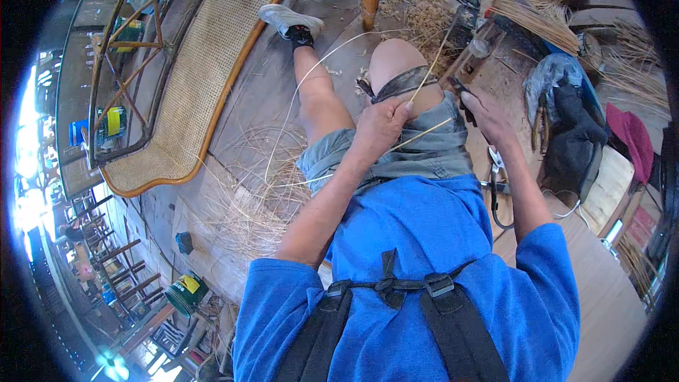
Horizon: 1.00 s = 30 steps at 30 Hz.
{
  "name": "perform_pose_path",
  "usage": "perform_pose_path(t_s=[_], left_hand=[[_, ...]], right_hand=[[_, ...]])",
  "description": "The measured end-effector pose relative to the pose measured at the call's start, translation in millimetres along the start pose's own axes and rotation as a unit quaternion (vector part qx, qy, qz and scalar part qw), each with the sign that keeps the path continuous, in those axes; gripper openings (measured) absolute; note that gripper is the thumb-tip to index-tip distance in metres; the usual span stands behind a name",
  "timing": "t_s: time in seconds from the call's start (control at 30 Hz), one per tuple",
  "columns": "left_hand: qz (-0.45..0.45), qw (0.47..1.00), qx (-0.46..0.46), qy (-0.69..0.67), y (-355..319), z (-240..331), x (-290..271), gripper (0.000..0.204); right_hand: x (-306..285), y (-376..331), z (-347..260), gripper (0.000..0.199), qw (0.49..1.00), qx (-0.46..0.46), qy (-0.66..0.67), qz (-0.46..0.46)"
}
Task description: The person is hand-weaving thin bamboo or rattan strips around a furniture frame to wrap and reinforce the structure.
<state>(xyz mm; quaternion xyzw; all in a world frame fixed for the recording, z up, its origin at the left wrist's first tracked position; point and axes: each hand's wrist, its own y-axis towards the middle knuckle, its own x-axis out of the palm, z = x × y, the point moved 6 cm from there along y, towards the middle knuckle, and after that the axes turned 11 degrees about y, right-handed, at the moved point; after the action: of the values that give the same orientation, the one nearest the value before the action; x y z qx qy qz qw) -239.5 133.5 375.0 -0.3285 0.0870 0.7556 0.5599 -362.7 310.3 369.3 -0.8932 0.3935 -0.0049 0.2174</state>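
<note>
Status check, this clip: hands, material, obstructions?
Left hand gripping thin cane strip. Right hand holding dark tool, type unclear. Loose cane strips tangled on floor, left side.

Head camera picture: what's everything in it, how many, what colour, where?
Cane strips: at least two, pale yellow, centre
Hand tool: one, dark, right of centre
Metal tool: one, silver and black, below the hand tool
Woven panel: one, tan, upper left
Loose strips: too many to count, tan, left
Shavings: one heap, tan, top
Bucket: at least one, green, lower left
Cloth: at least two, maroon and black, right
Far-left clutter: too blurred to count
Shirt: one, blue, bottom
Shorts: one pair, grey, centre
Shoe: one, pale, upper left
Left grip: one, on a cane strip
Right grip: one, around the hand tool
</note>
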Motion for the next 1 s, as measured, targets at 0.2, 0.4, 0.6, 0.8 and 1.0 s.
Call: perform_pose_path(t_s=[0.2, 0.4, 0.6, 0.8, 1.0], left_hand=[[-0.095, 0.994, -0.042, 0.029, 4, -2, 2, 0.038], [-0.072, 0.993, -0.007, 0.092, 0, 3, -2, 0.032], [0.028, 0.977, 0.063, 0.200, -11, 16, -18, 0.028], [0.072, 0.953, 0.108, 0.273, -10, 22, -25, 0.026], [0.034, 0.966, 0.088, 0.239, -4, 11, -19, 0.026]], right_hand=[[13, 23, -11, 0.035, 0.990, -0.023, -0.140, -0.020], [25, 25, -13, 0.039, 0.981, -0.028, -0.188, -0.048], [14, 29, -12, 0.045, 0.987, -0.073, -0.143, -0.011], [-6, 23, -10, 0.037, 1.000, 0.020, 0.016, 0.017], [-7, 31, 6, 0.041, 0.993, -0.039, -0.113, 0.017]])
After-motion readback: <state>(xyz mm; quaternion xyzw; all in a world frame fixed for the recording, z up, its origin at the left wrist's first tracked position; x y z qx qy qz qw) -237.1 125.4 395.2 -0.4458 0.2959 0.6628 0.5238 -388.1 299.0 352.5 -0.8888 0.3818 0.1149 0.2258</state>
